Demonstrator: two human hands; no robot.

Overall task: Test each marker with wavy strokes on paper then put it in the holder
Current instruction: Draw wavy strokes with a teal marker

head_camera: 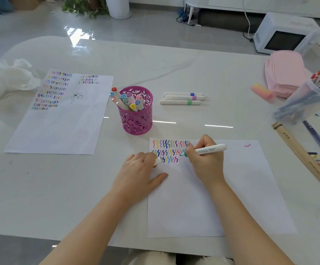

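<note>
On a white table [193, 69], a marker [210, 148] is gripped in the right hand [205, 161], its teal tip pressed to the paper [232, 188] beside rows of wavy strokes [169, 150]; a white cap [158, 161] is pinched in the left hand [138, 173]. The pink holder [138, 121] is seen just beyond the sheet.

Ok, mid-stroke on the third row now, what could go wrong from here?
1. The right hand sits beside the wavy strokes; dragging it could smear them.
2. The left hand, holding the cap, pins the paper only at its left edge, so the sheet might shift.
3. The holder is crowded with leaning markers; adding the marker could jostle it.
</note>
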